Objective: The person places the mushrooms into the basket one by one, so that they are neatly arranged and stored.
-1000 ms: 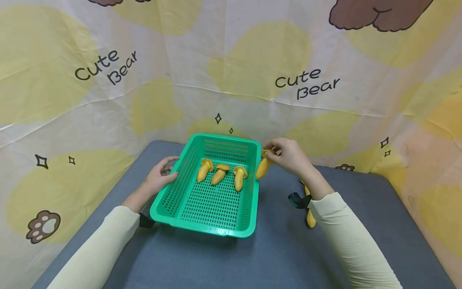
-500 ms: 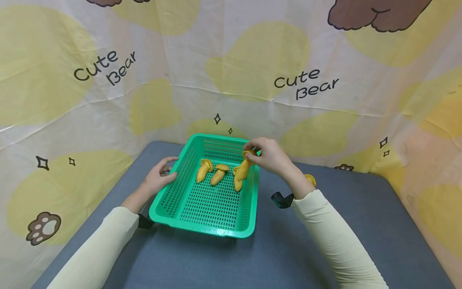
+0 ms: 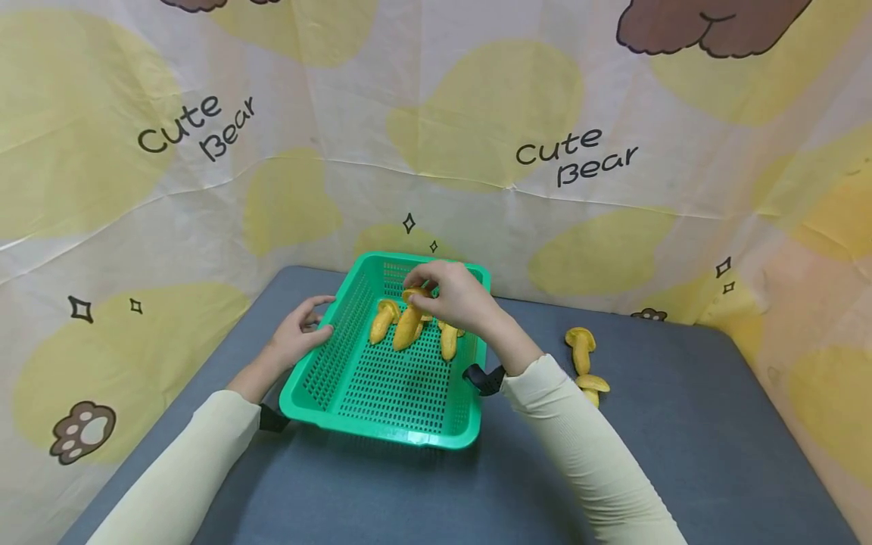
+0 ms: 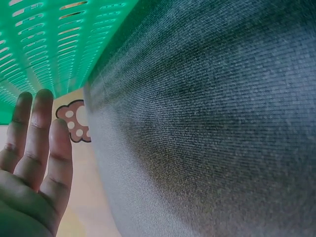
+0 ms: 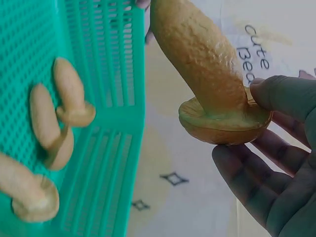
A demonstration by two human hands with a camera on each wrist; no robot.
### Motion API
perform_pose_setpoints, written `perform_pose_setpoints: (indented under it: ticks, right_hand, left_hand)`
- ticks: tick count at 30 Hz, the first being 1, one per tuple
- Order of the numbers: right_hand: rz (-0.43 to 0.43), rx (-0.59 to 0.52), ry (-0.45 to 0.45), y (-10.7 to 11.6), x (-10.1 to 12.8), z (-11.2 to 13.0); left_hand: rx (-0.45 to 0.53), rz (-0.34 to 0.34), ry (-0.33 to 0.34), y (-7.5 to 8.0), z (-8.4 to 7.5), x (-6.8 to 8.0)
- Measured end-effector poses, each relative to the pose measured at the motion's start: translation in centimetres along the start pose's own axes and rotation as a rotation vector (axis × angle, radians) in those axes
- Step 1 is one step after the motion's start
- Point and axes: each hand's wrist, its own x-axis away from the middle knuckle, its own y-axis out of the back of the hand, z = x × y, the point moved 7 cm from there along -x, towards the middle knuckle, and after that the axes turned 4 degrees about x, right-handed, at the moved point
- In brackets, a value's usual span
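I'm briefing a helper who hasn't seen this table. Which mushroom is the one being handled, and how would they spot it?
Find the green basket on the grey table. Above its far end, the right hand pinches a yellow mushroom by its cap. It alone hangs in the air, stem down, while three others lie flat on the basket floor.

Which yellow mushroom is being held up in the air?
The mushroom pinched by its cap in the right hand over the green basket; the others lie flat.

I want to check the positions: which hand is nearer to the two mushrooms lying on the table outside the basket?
Right. The right hand is over the basket, on their side; the left hand rests on its far wall.
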Motion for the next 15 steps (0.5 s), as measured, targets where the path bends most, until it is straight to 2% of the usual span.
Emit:
perform_pose_setpoints:
  ticks: [7, 15]
  right_hand:
    - [0.056, -0.03, -0.008, -2.5, -1.2, 1.4]
    - [0.123, -0.055, -0.01, -5.8, -2.5, 1.6]
  left_hand:
    - [0.004, -0.002, -0.006, 0.0, -0.1, 0.1]
    - [0.021, 0.002, 0.01, -0.2, -0.3, 0.1]
